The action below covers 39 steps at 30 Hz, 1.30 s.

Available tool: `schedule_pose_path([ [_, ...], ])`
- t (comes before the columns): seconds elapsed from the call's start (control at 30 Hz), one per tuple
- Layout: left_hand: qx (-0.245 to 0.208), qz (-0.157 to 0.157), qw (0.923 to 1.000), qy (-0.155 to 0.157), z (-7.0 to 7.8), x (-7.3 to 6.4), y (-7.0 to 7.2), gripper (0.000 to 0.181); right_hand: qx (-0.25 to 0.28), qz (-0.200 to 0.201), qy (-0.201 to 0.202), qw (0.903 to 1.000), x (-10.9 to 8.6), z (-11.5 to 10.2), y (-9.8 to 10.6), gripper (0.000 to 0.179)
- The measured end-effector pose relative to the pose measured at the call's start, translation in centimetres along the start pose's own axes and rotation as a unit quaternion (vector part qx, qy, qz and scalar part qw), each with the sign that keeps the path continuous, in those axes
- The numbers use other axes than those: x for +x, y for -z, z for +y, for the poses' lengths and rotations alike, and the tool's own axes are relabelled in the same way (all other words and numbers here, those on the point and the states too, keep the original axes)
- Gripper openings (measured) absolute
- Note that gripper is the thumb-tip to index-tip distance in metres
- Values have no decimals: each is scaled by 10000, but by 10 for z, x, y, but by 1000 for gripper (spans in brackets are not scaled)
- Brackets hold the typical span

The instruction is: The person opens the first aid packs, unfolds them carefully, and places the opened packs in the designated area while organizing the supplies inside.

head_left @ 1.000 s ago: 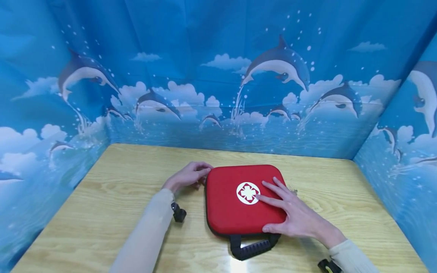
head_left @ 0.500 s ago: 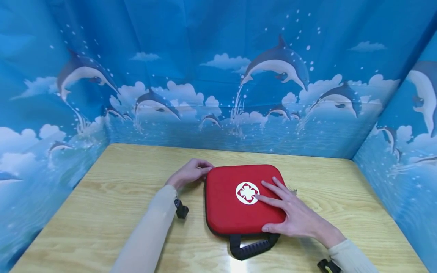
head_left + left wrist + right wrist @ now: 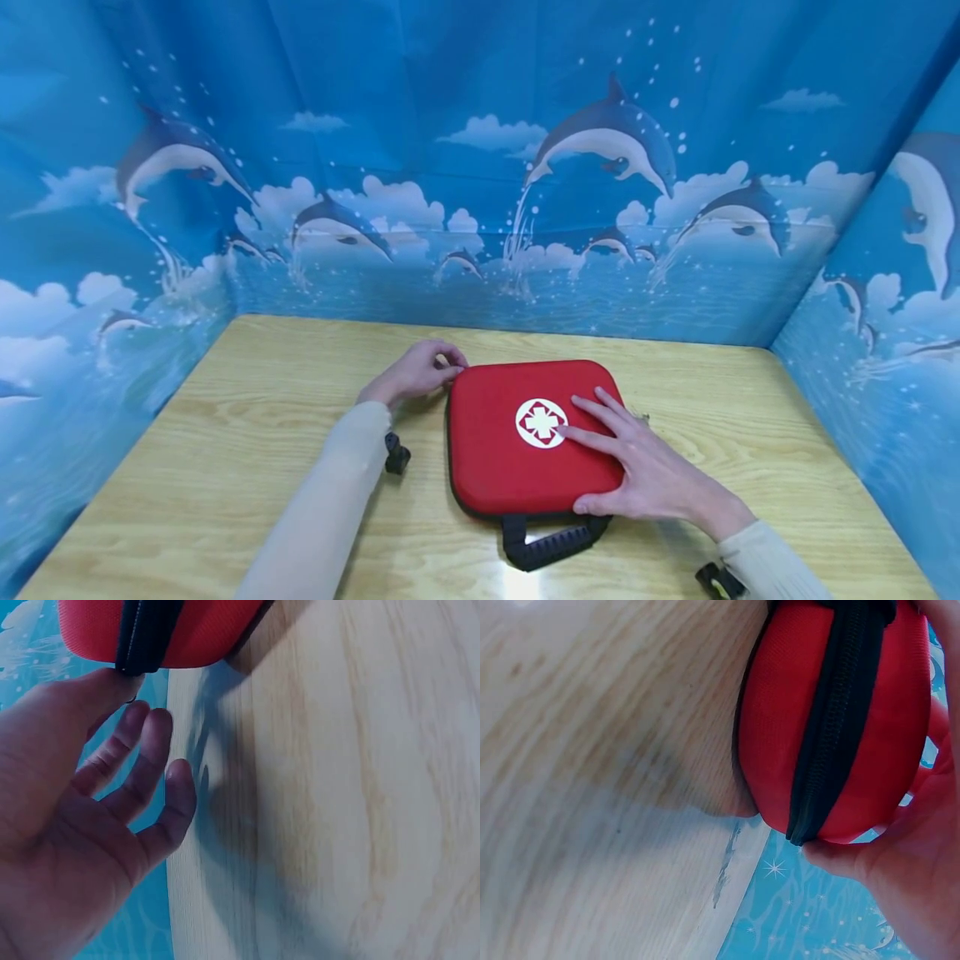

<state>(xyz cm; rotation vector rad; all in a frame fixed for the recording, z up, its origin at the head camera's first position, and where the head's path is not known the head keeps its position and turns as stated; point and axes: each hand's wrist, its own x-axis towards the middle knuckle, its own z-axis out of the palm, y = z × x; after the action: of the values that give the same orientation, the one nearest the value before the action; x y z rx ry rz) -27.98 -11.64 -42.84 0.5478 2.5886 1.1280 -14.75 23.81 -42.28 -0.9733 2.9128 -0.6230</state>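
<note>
A red first-aid case (image 3: 487, 450) with a white cross emblem lies closed on the table, its black handle (image 3: 551, 546) towards me. Black zipper tape (image 3: 832, 727) runs around its side. At the far left corner my left hand (image 3: 418, 371) has thumb and forefinger together at the zipper, pinching what looks like its small pull, mostly hidden. The other left fingers (image 3: 154, 750) hang loosely bent, off the case. My right hand (image 3: 645, 467) rests on the right part of the lid with fingers spread, its thumb (image 3: 836, 857) touching the side by the zipper tape.
The wooden table (image 3: 262, 433) surrounds the case, its far edge meeting a blue dolphin-print curtain (image 3: 450, 208). Similar curtain stands at left and right. Small black cameras (image 3: 396, 454) are strapped at both wrists.
My left hand has shifted slightly towards the far corner of the case, and its thumb and forefinger now form a ring. The right hand and the case stay essentially in place.
</note>
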Motion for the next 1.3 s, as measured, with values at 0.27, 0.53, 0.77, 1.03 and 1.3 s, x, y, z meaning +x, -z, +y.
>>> schedule_pose_path([
  [0.27, 96, -77, 9998, -180, -2, 2, 2, 15, -99, 48, 84, 9999, 1, 0, 0, 87],
  [0.53, 436, -185, 9980, -418, -4, 1, 5, 11, -414, 147, 202, 9988, 3, -1, -3, 89],
  [0.77, 686, -258, 9963, -445, -2, -1, 5, 10, -854, 301, 163, 9958, 4, -3, -4, 93],
  [1.03, 466, -406, 9972, -414, -3, -13, 12, 7, -1149, 549, 20, 9919, 3, -5, -11, 91],
  [1.3, 229, -383, 9974, -563, -11, -35, 14, 8, -1160, 687, -30, 9909, 3, -7, -13, 93],
])
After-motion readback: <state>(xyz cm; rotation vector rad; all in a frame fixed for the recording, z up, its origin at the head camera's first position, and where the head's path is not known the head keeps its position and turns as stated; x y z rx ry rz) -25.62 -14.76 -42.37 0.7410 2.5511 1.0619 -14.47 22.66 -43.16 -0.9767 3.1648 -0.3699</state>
